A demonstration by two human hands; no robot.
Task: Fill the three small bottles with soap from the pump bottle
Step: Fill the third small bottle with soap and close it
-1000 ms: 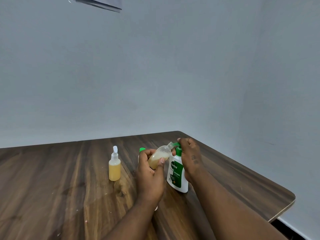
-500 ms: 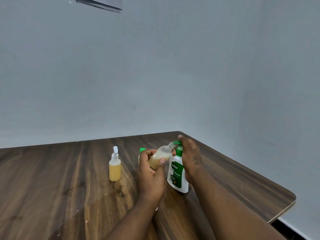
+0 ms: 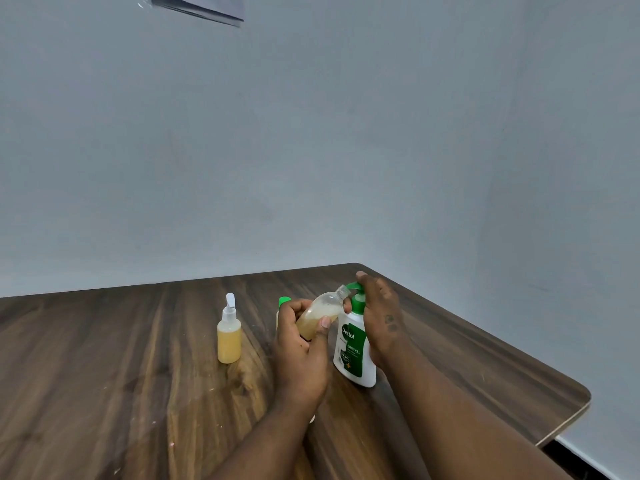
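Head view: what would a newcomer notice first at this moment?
The hands draw the eye, towards the right of the wooden table. The left hand grips a small bottle, tilted and partly filled with yellowish soap, with its open neck at the spout of the green-and-white pump bottle. The right hand covers the pump head. To their left a spray bottle full of yellow liquid stands upright, apart.

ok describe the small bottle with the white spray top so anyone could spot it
On the dark wooden table, find the white pump bottle with the green label that the right hand touches. Left of the left hand and its tilted uncapped bottle stands a small clear bottle of yellow soap. It alone has a white spray top, and no hand touches it.
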